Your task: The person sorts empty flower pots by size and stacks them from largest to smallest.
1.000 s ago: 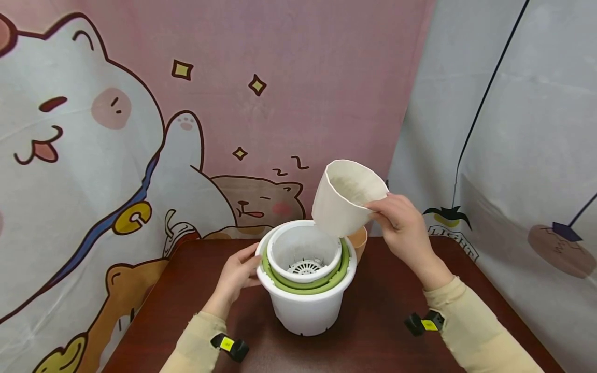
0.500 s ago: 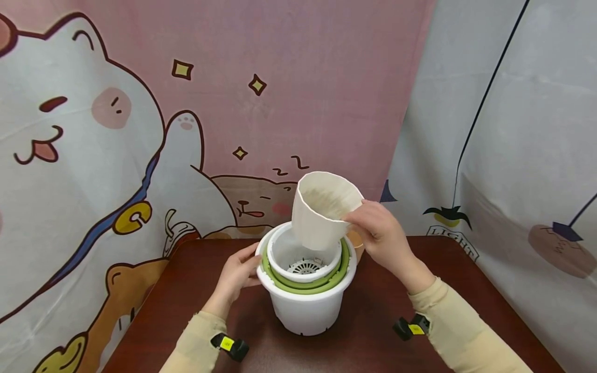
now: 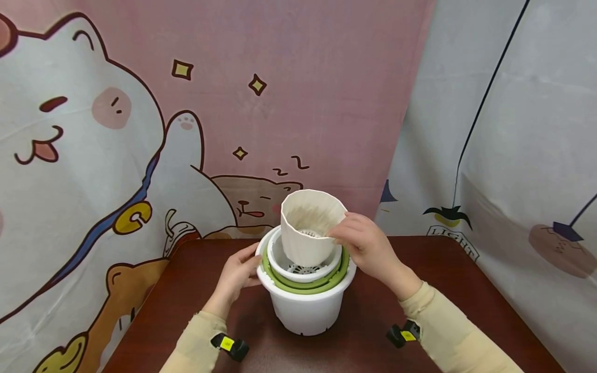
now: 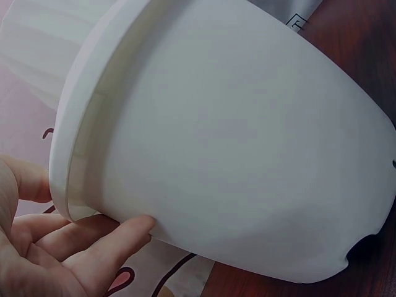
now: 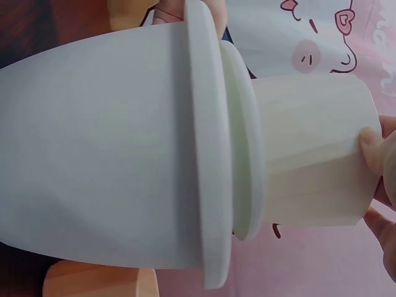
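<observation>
A large white flower pot (image 3: 305, 311) stands upright on the table with a green pot (image 3: 311, 288) and a smaller white pot (image 3: 305, 278) nested inside it. My left hand (image 3: 237, 274) grips the large pot's rim, thumb at the rim and fingers against the outer wall below. My right hand (image 3: 366, 246) pinches the rim of a cream faceted pot (image 3: 303, 251). This cream pot is slightly tilted, its lower part inside the smaller white pot's mouth. Slotted drainage holes show in the floors of both the cream and the smaller white pot.
The dark red-brown table (image 3: 196, 295) runs back to a cloth backdrop (image 3: 326, 77) printed with cartoon cats. An orange pot (image 5: 93, 281) stands just behind the stack in the right wrist view; it is hidden in the head view.
My right hand has moved left and down with the cream pot, from above the stack's right side to partly inside the smaller white pot. The left hand and the stack have stayed still.
</observation>
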Demonstrator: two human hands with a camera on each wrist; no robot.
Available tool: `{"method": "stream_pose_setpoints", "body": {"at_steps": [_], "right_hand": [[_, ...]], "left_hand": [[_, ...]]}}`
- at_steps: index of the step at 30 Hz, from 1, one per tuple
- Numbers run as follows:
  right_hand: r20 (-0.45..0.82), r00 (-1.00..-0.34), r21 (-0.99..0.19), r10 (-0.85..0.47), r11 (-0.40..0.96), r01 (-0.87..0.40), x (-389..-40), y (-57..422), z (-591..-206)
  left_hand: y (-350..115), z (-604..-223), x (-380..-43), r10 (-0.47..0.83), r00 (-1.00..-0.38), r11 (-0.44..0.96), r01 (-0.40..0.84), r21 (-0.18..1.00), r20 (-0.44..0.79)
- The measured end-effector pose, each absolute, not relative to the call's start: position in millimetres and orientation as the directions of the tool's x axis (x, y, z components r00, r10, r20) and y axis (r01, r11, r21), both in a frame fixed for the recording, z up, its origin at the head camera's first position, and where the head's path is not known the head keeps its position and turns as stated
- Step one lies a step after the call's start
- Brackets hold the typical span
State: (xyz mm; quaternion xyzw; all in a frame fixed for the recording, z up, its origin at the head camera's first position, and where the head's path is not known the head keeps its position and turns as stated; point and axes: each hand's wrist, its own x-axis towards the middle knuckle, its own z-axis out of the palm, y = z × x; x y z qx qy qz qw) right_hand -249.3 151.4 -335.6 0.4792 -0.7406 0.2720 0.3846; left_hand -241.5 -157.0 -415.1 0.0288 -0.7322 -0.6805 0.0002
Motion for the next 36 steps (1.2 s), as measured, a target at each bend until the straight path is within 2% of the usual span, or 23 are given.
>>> {"method": "stream_pose_setpoints", "body": {"at_steps": [5, 23, 36], "right_hand": [[0.804, -0.275, -0.052, -0.527, 0.398, -0.916, -248, 149, -342], [0.774, -0.267, -0.039, -0.574, 0.377, -0.925, -250, 142, -362], [0.748, -0.315, -0.075, -0.585, 0.398, -0.915, -253, 141, -374]], "left_hand": [[-157, -415, -241, -0.039, -0.998, 0.068, -0.043, 0.997, -0.041], [-156, -415, -240, -0.025, -0.999, 0.063, -0.023, 0.998, -0.021], [-157, -415, -240, -0.037, -0.999, 0.073, -0.029, 0.997, -0.026]]}}
